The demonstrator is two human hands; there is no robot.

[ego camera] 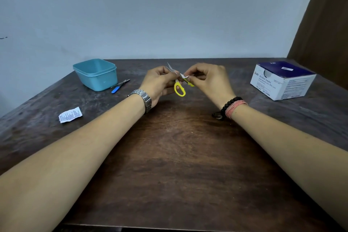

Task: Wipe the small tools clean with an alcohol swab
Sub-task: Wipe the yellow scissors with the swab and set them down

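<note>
Small scissors with yellow handles (179, 90) are held up over the middle of the table, blades open and pointing up and away. My left hand (160, 85) grips them near the pivot. My right hand (208, 79) pinches a white alcohol swab (185, 76) against one blade, close to the second yellow handle. Tweezers and a blue-handled tool (120, 85) lie together on the table beside the teal tub.
An open teal plastic tub (96, 74) stands at the back left. A torn swab wrapper (70, 115) lies at the left. A blue and white box of alcohol swabs (282, 80) stands at the back right. A brown curtain (323, 15) hangs at the far right.
</note>
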